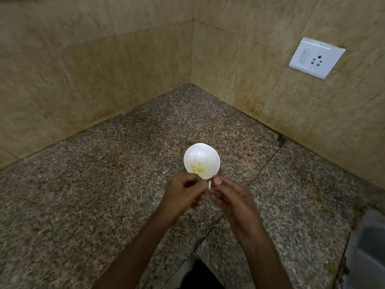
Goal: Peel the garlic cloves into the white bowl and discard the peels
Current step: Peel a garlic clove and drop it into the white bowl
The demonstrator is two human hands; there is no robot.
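Note:
A small white bowl (201,153) stands on the granite counter, holding several pale yellow peeled garlic cloves (199,167) at its near side. Just in front of the bowl, both hands meet over the counter. My left hand (184,192) and my right hand (231,200) pinch one small whitish garlic clove (209,185) between their fingertips. The clove stands nearly upright between the two thumbs, and most of it is hidden by the fingers.
The speckled granite counter (104,195) runs into a corner of beige tiled walls. A white switch and socket plate (316,57) sits on the right wall. A few thin peel scraps (165,172) lie near the bowl. A sink edge (366,247) shows at the lower right.

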